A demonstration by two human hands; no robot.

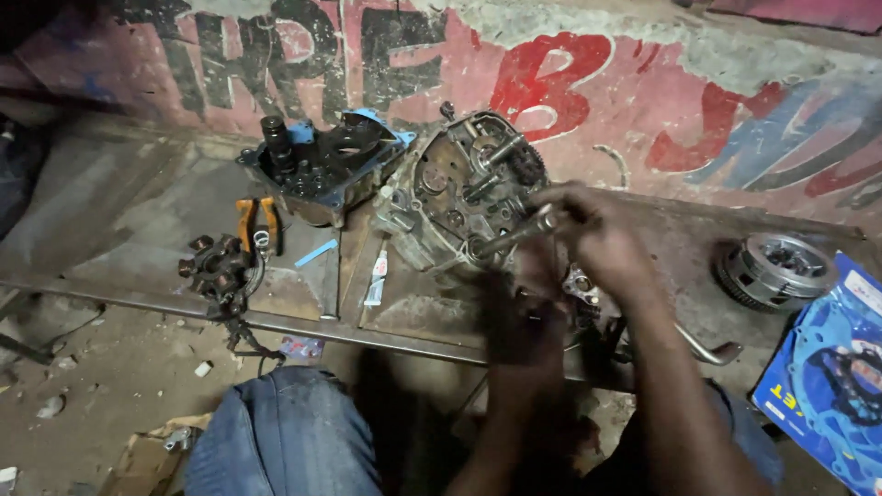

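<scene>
An opened engine case half with gears and shafts stands tilted on a rusty metal bench. My right hand grips a metal shaft that points into the case's lower side. My left hand is blurred, just below the case near a small metal part; what it holds cannot be told.
A second case half with blue gasket edge lies to the left, with orange-handled pliers, a stator coil and a small tube. A clutch drum and blue printed package sit right. My jeans-clad knee is below.
</scene>
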